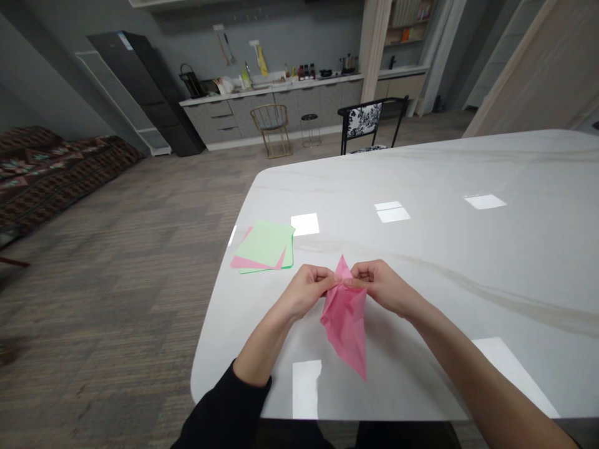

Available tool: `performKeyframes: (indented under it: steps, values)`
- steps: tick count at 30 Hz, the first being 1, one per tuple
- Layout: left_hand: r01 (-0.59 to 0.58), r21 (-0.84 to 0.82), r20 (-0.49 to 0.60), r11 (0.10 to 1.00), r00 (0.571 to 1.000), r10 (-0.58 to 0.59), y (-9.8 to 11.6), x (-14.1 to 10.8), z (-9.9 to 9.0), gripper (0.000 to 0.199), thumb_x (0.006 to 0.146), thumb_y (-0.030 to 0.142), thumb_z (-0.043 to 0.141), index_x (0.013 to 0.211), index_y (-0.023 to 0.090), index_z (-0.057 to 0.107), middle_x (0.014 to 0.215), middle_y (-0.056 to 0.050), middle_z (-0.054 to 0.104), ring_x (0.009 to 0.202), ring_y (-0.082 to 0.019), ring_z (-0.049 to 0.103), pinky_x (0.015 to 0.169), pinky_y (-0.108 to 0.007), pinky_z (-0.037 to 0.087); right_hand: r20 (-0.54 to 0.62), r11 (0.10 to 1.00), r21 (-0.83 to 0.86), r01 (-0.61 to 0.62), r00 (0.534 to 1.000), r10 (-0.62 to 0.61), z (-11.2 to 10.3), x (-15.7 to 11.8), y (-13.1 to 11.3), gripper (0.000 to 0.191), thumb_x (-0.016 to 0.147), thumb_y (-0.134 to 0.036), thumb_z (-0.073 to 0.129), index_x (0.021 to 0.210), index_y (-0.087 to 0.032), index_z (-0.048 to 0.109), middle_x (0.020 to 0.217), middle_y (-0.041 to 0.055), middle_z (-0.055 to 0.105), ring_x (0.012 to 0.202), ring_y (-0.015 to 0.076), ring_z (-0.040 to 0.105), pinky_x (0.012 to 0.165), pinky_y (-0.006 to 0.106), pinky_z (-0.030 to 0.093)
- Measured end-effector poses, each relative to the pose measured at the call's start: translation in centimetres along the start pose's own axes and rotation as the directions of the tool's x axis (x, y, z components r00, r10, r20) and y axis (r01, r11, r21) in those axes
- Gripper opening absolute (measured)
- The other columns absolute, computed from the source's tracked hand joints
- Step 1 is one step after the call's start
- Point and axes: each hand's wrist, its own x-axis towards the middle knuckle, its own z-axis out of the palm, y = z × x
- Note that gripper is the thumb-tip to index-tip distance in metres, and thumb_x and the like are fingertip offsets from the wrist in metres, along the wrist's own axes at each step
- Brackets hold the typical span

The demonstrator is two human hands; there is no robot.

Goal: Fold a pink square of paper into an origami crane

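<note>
A pink sheet of paper (349, 327), creased and partly folded, is held up between my two hands over the white table. My left hand (311, 288) pinches it near its upper part, thumb and fingers pressed together. From the other side my right hand (381, 285) pinches the same spot, its thumb close to the left thumb. A pointed tip of the paper sticks up beyond the fingers, and the wider part hangs toward me, ending in a lower point. The fingertips behind the paper are hidden.
Left of my hands, a loose stack of green and pink paper sheets (266, 244) lies near the left edge of the glossy white table (435, 249). A black-framed chair (369, 121) stands at the far side. Beyond are a kitchen counter (299, 87) and a dark fridge (154, 93).
</note>
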Motion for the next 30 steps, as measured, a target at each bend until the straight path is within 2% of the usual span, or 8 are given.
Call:
performKeyframes:
  steps: [5,8,15,19,23,26,30]
  values:
    - [-0.006,0.025,0.003,1.000,1.000,0.006,0.0,0.0,0.1,0.038,0.074,0.045,0.067,0.056,0.014,0.055,0.054,0.003,0.045,0.050,-0.007,0.036,0.051,-0.023,0.027,0.018,0.999,0.037,0.037,0.999,-0.038,0.0,0.1,0.5,0.033,0.073,-0.045,0.069,0.064,-0.017,0.056,0.062,-0.0011,0.054,0.057,0.0118,0.047,0.054,0.026,0.035]
    - [-0.016,0.083,-0.011,0.996,1.000,0.017,-0.1,0.0,0.4,0.037,0.076,0.044,0.065,0.057,0.013,0.055,0.054,0.003,0.043,0.051,-0.007,0.034,0.051,-0.024,0.024,-0.039,0.995,0.034,0.094,0.995,-0.093,0.3,0.5,1.1,0.027,0.076,-0.042,0.068,0.073,-0.017,0.060,0.067,0.0001,0.059,0.061,0.0135,0.052,0.055,0.025,0.037]
    - [-0.073,0.215,0.005,0.974,0.997,0.073,-0.6,0.1,0.7,0.035,0.082,0.043,0.059,0.065,0.013,0.063,0.059,0.001,0.049,0.056,-0.010,0.039,0.054,-0.025,0.029,-0.171,0.986,0.086,0.146,0.977,-0.130,1.1,1.0,2.0,0.025,0.075,-0.040,0.069,0.067,-0.016,0.064,0.065,0.0014,0.062,0.062,0.0148,0.054,0.058,0.027,0.041]
    - [-0.065,0.202,-0.019,0.977,0.997,0.070,-0.9,0.2,0.5,0.034,0.077,0.044,0.065,0.066,0.012,0.065,0.059,0.001,0.051,0.056,-0.010,0.041,0.054,-0.025,0.030,-0.205,0.981,0.096,0.169,0.968,-0.146,1.0,0.8,1.8,0.025,0.075,-0.038,0.070,0.066,-0.016,0.064,0.065,0.0014,0.062,0.063,0.0148,0.054,0.059,0.027,0.041]
    - [0.001,0.150,0.009,0.989,1.000,-0.003,-1.0,0.1,0.5,0.032,0.069,0.043,0.072,0.064,0.013,0.063,0.059,0.001,0.052,0.054,-0.010,0.043,0.052,-0.024,0.030,-0.264,0.980,0.094,0.177,0.953,-0.147,0.7,0.9,1.8,0.026,0.075,-0.039,0.069,0.064,-0.017,0.062,0.063,0.0000,0.059,0.059,0.0135,0.050,0.056,0.027,0.039]
    - [0.007,0.129,0.028,0.992,1.000,-0.010,-1.0,0.0,0.6,0.032,0.070,0.042,0.071,0.061,0.014,0.060,0.057,0.001,0.051,0.053,-0.009,0.043,0.051,-0.024,0.029,-0.288,0.979,0.094,0.181,0.946,-0.147,0.5,1.0,2.0,0.025,0.075,-0.039,0.070,0.066,-0.017,0.062,0.062,-0.0006,0.058,0.058,0.0133,0.049,0.055,0.027,0.039]
    - [-0.012,0.145,0.039,0.989,0.999,0.006,-1.1,0.0,0.7,0.030,0.073,0.039,0.068,0.059,0.013,0.060,0.056,0.001,0.050,0.052,-0.009,0.041,0.051,-0.025,0.029,-0.266,0.981,0.107,0.164,0.955,-0.131,0.5,1.0,2.1,0.025,0.075,-0.039,0.070,0.066,-0.017,0.062,0.062,-0.0006,0.058,0.058,0.0132,0.050,0.054,0.026,0.039]
